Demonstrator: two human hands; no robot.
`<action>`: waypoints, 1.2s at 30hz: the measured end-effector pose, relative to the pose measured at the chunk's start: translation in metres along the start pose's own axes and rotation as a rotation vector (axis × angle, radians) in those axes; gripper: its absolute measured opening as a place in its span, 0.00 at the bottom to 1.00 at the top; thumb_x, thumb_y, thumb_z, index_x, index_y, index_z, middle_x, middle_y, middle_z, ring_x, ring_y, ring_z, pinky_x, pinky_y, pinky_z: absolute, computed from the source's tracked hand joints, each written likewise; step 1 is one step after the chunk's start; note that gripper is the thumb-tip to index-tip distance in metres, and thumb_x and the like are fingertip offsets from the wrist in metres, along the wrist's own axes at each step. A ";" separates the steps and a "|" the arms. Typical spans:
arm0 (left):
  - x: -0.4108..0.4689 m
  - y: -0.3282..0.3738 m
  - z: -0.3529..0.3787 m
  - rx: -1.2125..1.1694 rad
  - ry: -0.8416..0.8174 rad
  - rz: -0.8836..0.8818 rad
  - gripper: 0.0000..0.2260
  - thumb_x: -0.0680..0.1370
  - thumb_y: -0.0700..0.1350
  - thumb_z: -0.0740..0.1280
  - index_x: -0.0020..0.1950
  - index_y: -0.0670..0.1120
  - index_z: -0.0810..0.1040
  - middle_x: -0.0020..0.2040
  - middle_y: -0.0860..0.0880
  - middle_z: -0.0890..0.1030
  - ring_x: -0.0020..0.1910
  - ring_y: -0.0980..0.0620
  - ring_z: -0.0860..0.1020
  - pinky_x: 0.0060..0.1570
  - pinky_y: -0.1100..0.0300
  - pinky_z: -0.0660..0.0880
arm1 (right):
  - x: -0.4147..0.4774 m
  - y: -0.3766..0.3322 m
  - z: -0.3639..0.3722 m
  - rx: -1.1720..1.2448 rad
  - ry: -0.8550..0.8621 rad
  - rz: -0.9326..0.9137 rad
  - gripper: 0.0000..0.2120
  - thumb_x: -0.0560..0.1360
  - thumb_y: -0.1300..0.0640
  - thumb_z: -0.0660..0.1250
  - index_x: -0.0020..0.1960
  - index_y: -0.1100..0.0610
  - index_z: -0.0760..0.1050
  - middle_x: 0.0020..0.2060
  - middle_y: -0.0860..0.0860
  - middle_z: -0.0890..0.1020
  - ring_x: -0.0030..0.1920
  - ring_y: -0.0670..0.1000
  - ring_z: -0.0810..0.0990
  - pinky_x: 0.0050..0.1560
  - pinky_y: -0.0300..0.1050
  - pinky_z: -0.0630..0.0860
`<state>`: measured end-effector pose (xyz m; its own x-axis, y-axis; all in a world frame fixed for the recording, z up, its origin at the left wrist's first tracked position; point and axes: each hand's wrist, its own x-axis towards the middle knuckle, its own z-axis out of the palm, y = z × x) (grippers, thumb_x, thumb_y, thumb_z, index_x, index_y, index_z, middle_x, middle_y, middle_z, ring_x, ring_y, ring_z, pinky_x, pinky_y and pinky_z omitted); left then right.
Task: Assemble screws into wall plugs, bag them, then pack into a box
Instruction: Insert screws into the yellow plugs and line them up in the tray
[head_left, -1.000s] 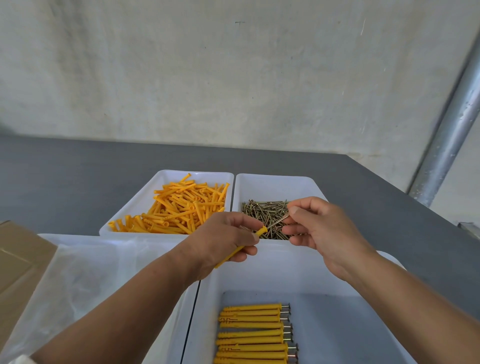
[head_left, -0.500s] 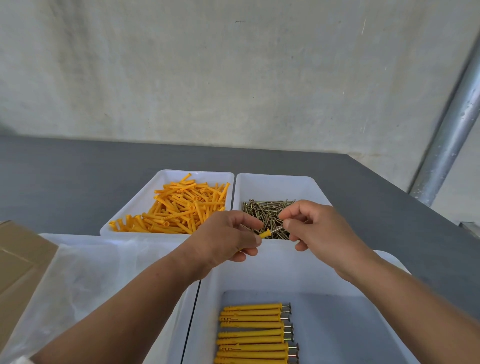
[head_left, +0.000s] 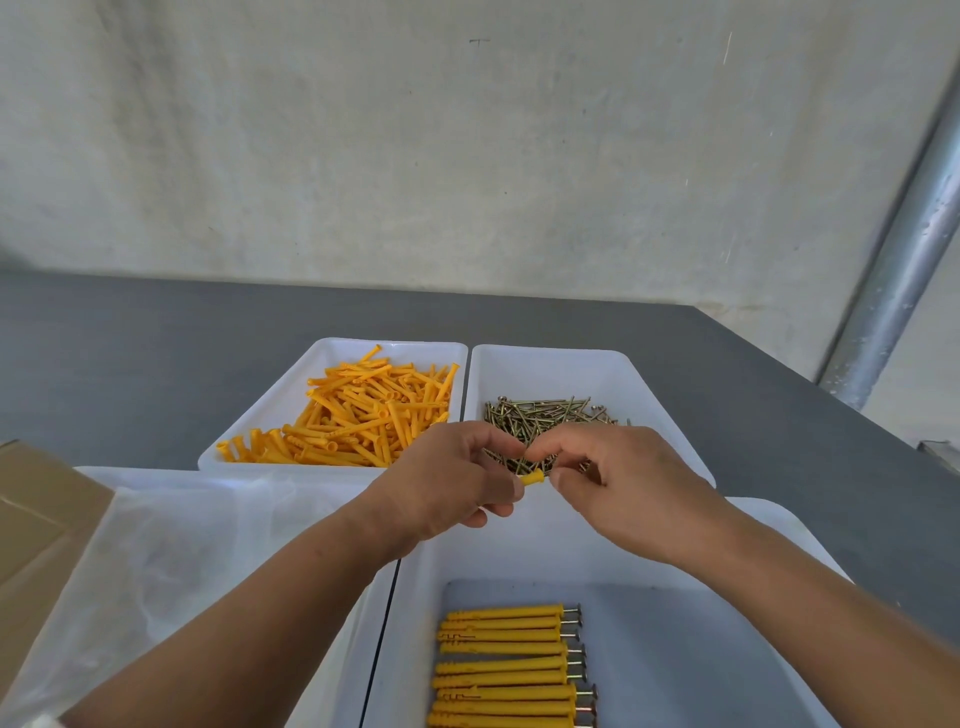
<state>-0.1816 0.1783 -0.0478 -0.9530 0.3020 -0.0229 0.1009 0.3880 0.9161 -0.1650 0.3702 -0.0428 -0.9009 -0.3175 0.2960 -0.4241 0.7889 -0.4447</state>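
Orange wall plug (head_left: 532, 478) sits between the two hands, only its collar end showing. Left hand (head_left: 447, 483) is curled round the plug's body, thumb and forefinger closed near the front. Right hand (head_left: 623, 488) is pinched tight at the plug's mouth, thumb and forefinger tips together, other fingers curled under. The screw is hidden behind those fingertips. From the pinch I judge it is in the plug and nearly home, but how deep can't be told.

Step in hand: assembly, screw into plug. Bagging and boxing look not yet begun.

Just beyond the left hand is a pile of loose plugs (head_left: 363, 410) in a white tray. Just beyond the right hand, a heap of loose screws (head_left: 540, 415) in its own tray. Below both wrists, the near tray (head_left: 519, 551) holds a row of finished plugs (head_left: 504, 660) laid side by side, screw heads all toward the right-hand side. Clear plastic bags (head_left: 182, 545) lie under the left forearm, with a cardboard box (head_left: 36, 519) further out on that side.

Next move, as a guess: seat the head against the collar and let the right pinch go. Then lower the piece straight down and lay it in line with the row, head the same way. After that, each hand reaches forward for a fresh part.
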 end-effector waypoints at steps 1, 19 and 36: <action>0.000 0.000 0.000 0.012 0.001 0.007 0.11 0.74 0.39 0.71 0.52 0.52 0.80 0.37 0.51 0.84 0.37 0.58 0.82 0.33 0.67 0.74 | 0.000 0.000 0.001 -0.028 -0.006 -0.024 0.12 0.79 0.53 0.64 0.58 0.38 0.77 0.42 0.39 0.79 0.39 0.39 0.77 0.39 0.37 0.73; -0.004 -0.002 0.004 0.333 0.034 0.177 0.10 0.76 0.42 0.70 0.55 0.53 0.81 0.37 0.58 0.82 0.37 0.64 0.79 0.42 0.67 0.76 | -0.008 0.007 0.017 -0.313 -0.467 0.009 0.08 0.77 0.53 0.64 0.53 0.46 0.81 0.38 0.41 0.76 0.37 0.41 0.72 0.40 0.35 0.71; -0.013 0.003 0.011 0.617 -0.150 0.174 0.11 0.77 0.39 0.66 0.56 0.51 0.82 0.42 0.55 0.81 0.43 0.59 0.80 0.50 0.61 0.79 | -0.012 0.004 0.044 -0.441 -0.536 0.011 0.13 0.79 0.58 0.60 0.60 0.49 0.78 0.54 0.51 0.79 0.53 0.52 0.78 0.47 0.42 0.71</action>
<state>-0.1658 0.1853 -0.0488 -0.8622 0.5065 0.0083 0.4379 0.7369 0.5150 -0.1601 0.3539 -0.0855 -0.8746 -0.4344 -0.2153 -0.4393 0.8979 -0.0269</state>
